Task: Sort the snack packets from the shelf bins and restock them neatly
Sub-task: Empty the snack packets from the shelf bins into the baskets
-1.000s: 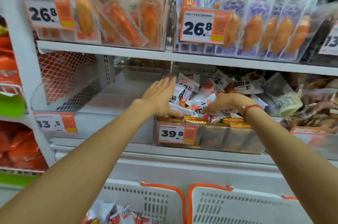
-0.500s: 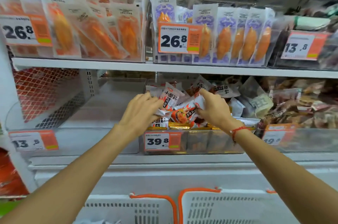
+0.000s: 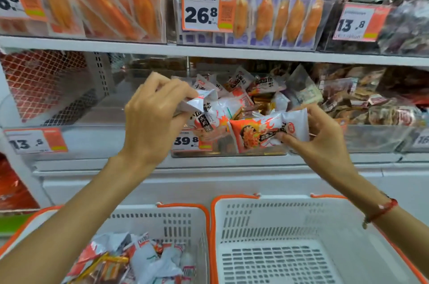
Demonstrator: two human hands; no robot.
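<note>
A clear shelf bin (image 3: 255, 152) tagged 39.8 holds a loose heap of white and orange snack packets (image 3: 241, 88). My left hand (image 3: 153, 119) grips a bunch of white packets (image 3: 204, 109) in front of the bin's left end. My right hand (image 3: 322, 139) pinches an orange and white packet (image 3: 262, 132) in front of the bin, fingers curled round its right end. Below, a white basket with an orange rim (image 3: 181, 211) contains several packets (image 3: 139, 258). A second white basket (image 3: 278, 204) to its right shows only its slotted bottom.
The clear bin (image 3: 92, 142) left of the snack bin, tagged 13.5, shows only its floor. Dark packets (image 3: 371, 98) fill the bin on the right. The upper shelf (image 3: 209, 50) carries bins of upright orange-stick packets. Red mesh (image 3: 41, 79) sits at the far left.
Both hands have drawn back out of the bin toward me, each now carrying packets. The view has tilted down, and both baskets show more fully.
</note>
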